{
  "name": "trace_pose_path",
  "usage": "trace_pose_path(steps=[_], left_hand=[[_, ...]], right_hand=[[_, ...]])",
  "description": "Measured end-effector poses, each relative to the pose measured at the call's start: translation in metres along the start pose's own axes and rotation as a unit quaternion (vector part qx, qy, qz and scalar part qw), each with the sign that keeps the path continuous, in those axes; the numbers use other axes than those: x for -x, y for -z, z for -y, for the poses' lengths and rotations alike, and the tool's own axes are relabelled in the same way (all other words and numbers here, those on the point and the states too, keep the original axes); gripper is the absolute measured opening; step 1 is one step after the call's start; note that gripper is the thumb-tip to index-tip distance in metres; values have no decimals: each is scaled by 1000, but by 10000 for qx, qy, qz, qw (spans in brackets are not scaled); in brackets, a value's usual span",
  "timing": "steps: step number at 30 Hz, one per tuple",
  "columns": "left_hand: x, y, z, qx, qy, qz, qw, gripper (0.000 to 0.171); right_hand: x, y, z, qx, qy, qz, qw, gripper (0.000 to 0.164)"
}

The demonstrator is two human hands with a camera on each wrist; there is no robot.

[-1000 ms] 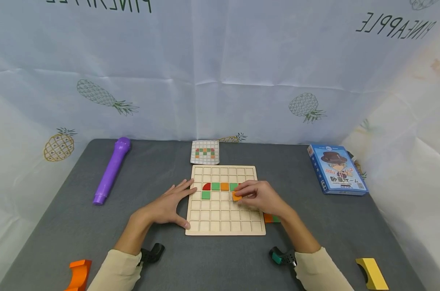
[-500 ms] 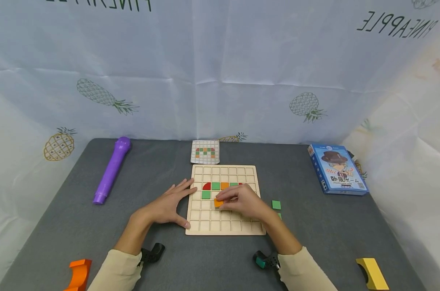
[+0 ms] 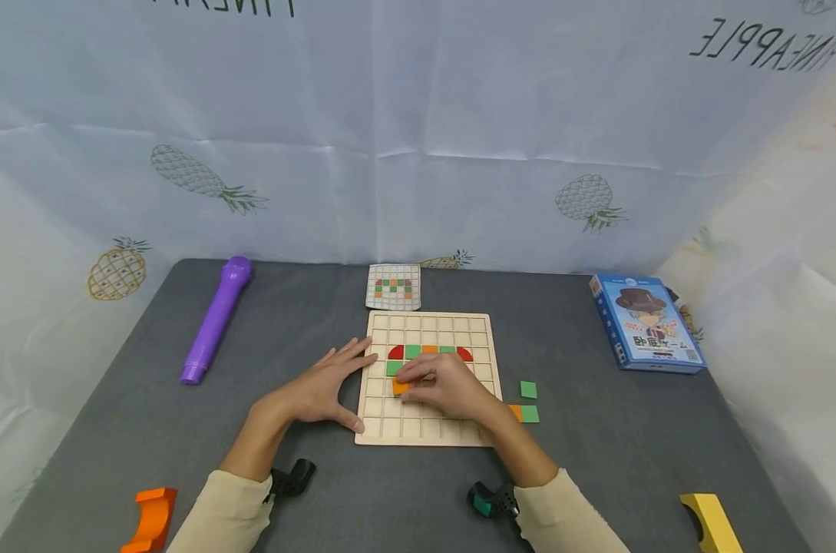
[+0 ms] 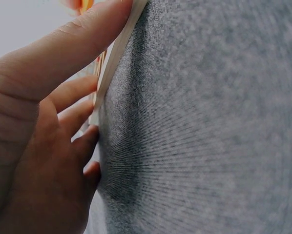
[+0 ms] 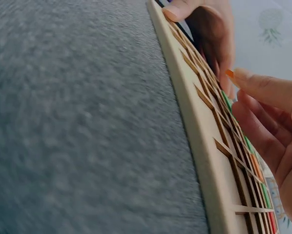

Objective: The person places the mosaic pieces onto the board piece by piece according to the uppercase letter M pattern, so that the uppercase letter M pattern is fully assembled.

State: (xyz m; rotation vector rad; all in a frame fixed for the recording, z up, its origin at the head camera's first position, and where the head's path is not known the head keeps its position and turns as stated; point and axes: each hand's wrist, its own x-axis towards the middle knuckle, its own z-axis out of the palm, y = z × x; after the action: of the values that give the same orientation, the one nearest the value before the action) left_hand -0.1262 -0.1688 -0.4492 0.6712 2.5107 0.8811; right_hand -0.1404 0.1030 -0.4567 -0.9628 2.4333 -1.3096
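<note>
A wooden grid board [image 3: 427, 430] lies in the middle of the grey table. Its upper row carries a red quarter-round tile [image 3: 395, 352], a green tile [image 3: 413, 351], an orange tile [image 3: 429, 349], another green one partly covered, and a second red tile [image 3: 464, 354]. Below the first red tile sits a green tile [image 3: 394, 369]. My right hand [image 3: 441, 386] pinches an orange square tile [image 3: 399, 388] between thumb and fingers, over the cell below that green tile. My left hand [image 3: 314, 390] rests with spread fingers at the board's left edge, thumb near the lower corner.
A pattern card [image 3: 393, 303] lies behind the board. Loose green tiles [image 3: 528, 390] and an orange tile [image 3: 515, 413] lie to its right. Around the table are a purple microphone [image 3: 213, 322], a blue game box [image 3: 646, 322], an orange block [image 3: 153, 518] and a yellow arch block [image 3: 713, 524].
My right hand has carried the orange tile leftward across the board to its left side, uncovering the loose tiles and the right-hand red tile. The left hand has kept its place at the edge.
</note>
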Motion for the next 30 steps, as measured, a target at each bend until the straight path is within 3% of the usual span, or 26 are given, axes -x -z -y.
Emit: trace_pose_path(steps=[19,30], left_hand=[[1,1,-2,-8,32,9,10000,112],[-1,1,-4,34,-30,20,10000,112]], right_hand=[[-4,-9,2,603,127,17,9981,23],[-7,-15,7,906,54,-203,9957,20]])
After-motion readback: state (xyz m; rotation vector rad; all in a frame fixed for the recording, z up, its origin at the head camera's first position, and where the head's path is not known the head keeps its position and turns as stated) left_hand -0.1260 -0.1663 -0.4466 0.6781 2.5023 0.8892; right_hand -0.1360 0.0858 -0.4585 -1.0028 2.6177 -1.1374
